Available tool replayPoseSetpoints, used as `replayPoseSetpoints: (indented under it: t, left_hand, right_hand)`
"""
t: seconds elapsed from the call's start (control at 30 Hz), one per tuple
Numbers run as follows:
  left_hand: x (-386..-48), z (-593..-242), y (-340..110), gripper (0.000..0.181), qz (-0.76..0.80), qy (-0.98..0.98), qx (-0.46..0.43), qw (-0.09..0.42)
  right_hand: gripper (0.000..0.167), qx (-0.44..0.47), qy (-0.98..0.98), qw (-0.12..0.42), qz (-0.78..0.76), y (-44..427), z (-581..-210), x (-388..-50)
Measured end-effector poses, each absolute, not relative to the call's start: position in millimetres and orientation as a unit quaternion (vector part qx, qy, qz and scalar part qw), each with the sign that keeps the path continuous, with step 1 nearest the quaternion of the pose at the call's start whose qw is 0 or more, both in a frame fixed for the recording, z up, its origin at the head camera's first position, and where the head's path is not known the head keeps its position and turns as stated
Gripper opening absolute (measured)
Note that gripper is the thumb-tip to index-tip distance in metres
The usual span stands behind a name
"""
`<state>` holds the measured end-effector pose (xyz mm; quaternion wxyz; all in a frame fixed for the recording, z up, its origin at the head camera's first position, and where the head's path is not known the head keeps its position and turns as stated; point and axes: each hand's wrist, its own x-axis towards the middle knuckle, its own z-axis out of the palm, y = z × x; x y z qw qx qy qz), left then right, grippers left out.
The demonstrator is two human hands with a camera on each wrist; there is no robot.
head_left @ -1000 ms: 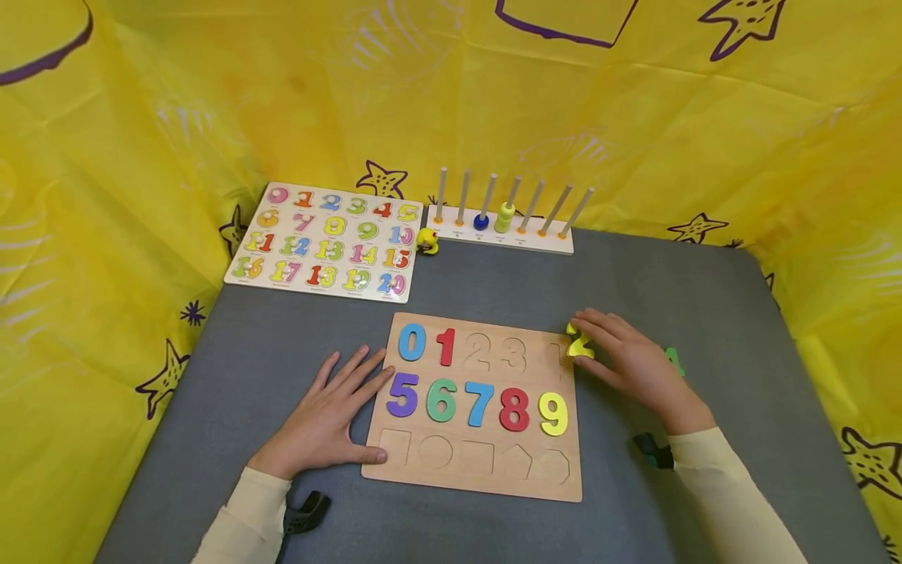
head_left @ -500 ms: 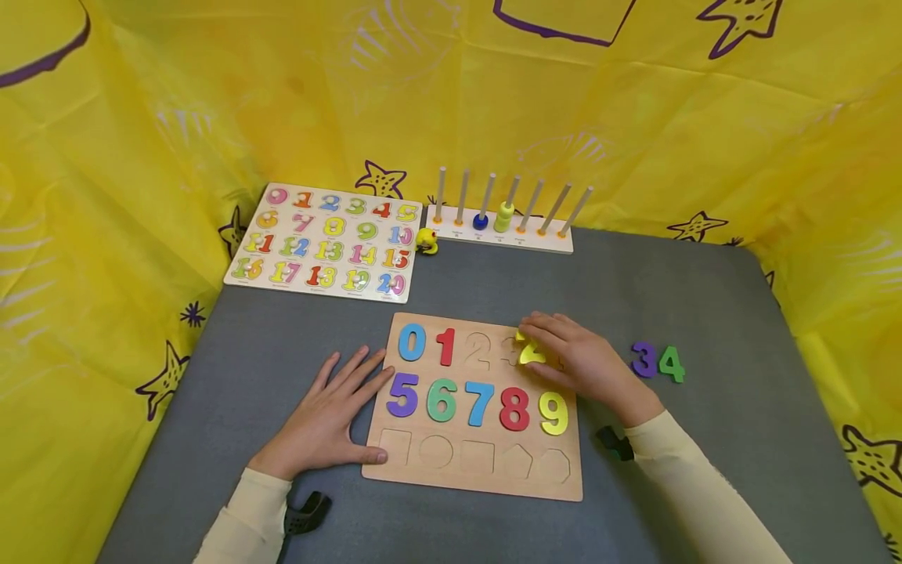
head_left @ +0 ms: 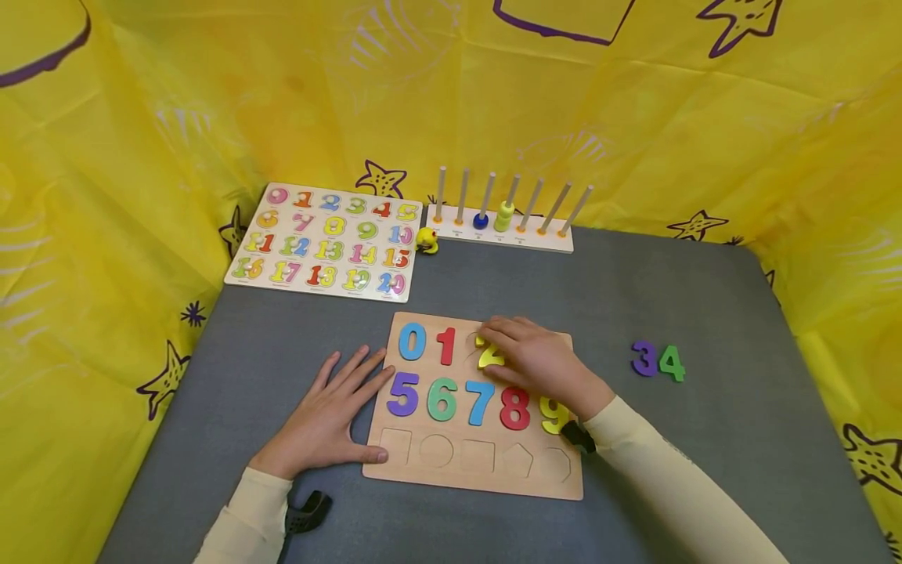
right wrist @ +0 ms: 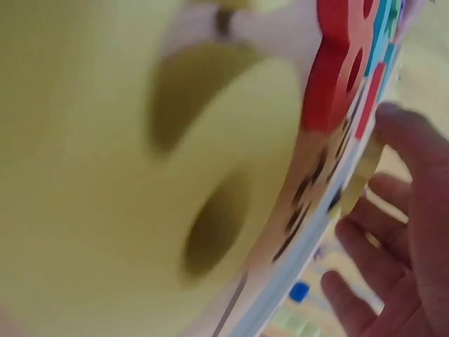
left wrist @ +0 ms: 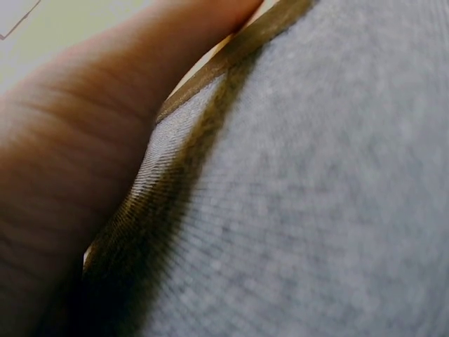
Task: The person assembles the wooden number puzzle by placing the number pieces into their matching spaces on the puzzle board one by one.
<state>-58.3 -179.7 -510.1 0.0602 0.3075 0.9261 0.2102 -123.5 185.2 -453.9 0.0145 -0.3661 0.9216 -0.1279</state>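
Note:
A wooden number board [head_left: 465, 484] lies on the grey table. My left hand [head_left: 324, 423] is spread flat, its fingertips and thumb resting on the board's left edge. Between the thumb and fingers of my right hand [head_left: 543, 360] is a yellow number 2 piece [head_left: 490, 357], held over the 2-shaped recess in the top row and partly covered by the fingers. To its left sit the blue 0 [head_left: 412, 342] and red 1 [head_left: 445, 346]. Below, the row from purple 5 [head_left: 402, 395] to yellow 9 [head_left: 553, 415] is filled; my right wrist partly covers the 9.
Right of the board lie a purple 3 [head_left: 644, 359] and a green 4 [head_left: 672, 364]. Behind stand a larger number puzzle [head_left: 324, 243], a small yellow toy [head_left: 427, 241] and a peg stand [head_left: 535, 241] with upright rods. Yellow cloth [head_left: 296, 94] surrounds the table.
My right hand has carried the yellow 2 leftward from the board's right edge to the 2 recess, uncovering the purple 3 and green 4. My left hand has stayed in place.

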Motion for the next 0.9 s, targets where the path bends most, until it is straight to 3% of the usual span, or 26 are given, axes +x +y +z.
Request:
replayPoseSetpoints:
  t: [0.43,0.9]
  left_hand:
    - [-58.7,-510.1,-179.7,0.122,0.213,0.925,0.31,0.057]
    - [-58.2,-510.6,-179.5,0.122,0.214,0.924,0.313,0.049]
  right_hand:
    - [0.06,-0.336,0.937,0.044,-0.089,168.8,-457.5,-121.5]
    - [0.053,-0.305,0.947,0.019,-0.099,164.2,-462.0,-117.0]
